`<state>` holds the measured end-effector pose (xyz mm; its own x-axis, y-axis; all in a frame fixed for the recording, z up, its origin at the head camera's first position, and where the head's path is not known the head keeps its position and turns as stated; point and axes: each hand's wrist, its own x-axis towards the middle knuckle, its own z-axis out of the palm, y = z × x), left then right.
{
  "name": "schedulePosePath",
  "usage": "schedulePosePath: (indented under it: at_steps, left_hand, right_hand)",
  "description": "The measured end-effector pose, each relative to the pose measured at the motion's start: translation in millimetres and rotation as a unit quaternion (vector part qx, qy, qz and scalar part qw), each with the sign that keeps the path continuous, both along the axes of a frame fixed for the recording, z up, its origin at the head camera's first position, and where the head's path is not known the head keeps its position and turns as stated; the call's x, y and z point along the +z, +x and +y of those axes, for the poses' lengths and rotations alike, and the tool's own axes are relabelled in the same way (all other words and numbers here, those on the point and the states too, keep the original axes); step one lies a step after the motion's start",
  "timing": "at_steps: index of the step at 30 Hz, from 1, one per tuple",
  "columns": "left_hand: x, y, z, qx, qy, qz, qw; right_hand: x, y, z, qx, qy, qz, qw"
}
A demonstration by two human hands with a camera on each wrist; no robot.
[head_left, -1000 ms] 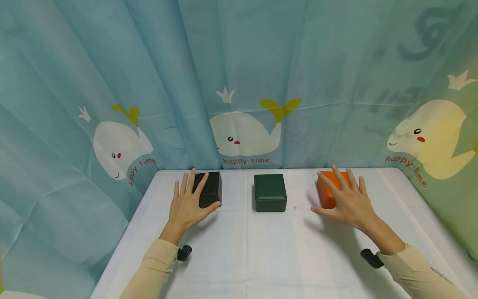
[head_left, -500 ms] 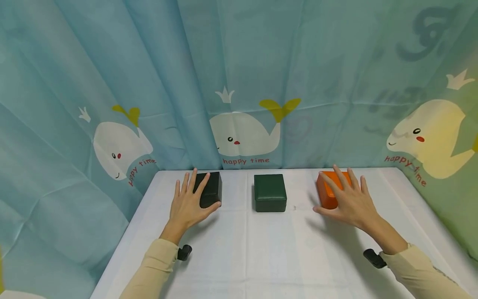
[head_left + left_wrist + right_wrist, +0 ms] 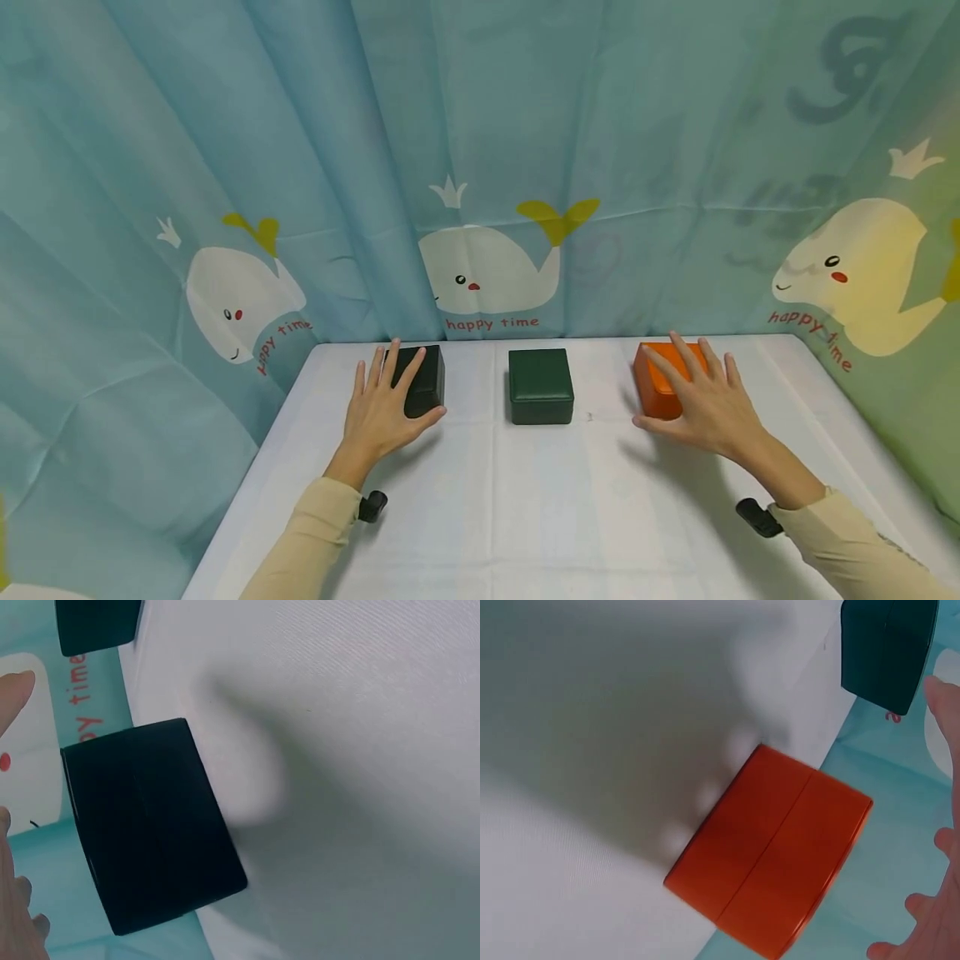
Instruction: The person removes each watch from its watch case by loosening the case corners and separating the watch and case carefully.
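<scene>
Three small boxes sit in a row along the far part of the table. On the left is a black box [image 3: 426,379], partly hidden by my left hand [image 3: 381,417], whose fingers are spread above it. In the left wrist view the black box [image 3: 154,825] stands apart from the fingers. A dark green box [image 3: 541,387] is in the middle, with neither hand on it. At the right, my right hand [image 3: 708,408] spreads its fingers over an orange box [image 3: 652,383]. The right wrist view shows that orange box [image 3: 769,851] with a seam around its side and the fingers clear of it.
A white cloth covers the table [image 3: 525,508]. Behind it hangs a blue-green curtain [image 3: 510,108] printed with whales, close to the table's back edge. Dark wrist cameras sit at both cuffs, and the hands cast shadows on the cloth.
Both hands have drifted very slightly to the right, still spread over the black and orange boxes. The head view has shifted a little. The boxes stay where they were.
</scene>
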<state>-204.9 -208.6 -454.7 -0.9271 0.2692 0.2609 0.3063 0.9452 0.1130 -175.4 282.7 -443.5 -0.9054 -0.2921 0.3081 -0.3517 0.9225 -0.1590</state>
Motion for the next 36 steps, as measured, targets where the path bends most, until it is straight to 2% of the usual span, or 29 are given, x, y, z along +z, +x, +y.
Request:
schedulePosePath:
  at_steps: [8, 12, 17, 24, 31, 36]
  left_hand:
    - [4.7, -5.3, 15, -0.034, -0.021, 0.048, 0.9981]
    - [8.9, -7.5, 30, -0.046, -0.042, 0.043, 0.9971]
    - [13.7, -9.0, 53, -0.063, -0.055, 0.028, 0.9961]
    - [12.7, -14.1, 88, -0.105, -0.076, 0.066, 0.9893]
    - [11.0, -16.2, 124, -0.147, -0.067, 0.06, 0.985]
    - [10.9, -19.7, 153, -0.164, -0.066, 0.053, 0.9828]
  right_hand:
    - [7.0, -0.8, 17, 0.026, 0.002, 0.014, 1.0]
    - [11.8, -3.2, 27, 0.034, 0.008, 0.015, 0.999]
    - [17.1, -8.2, 41, 0.044, 0.02, 0.005, 0.999]
    - [23.2, -13.1, 57, 0.06, 0.03, 0.013, 0.998]
    - [22.6, -19.2, 63, 0.059, 0.019, -0.03, 0.998]
    - [22.1, -23.3, 68, 0.06, 0.014, -0.041, 0.997]
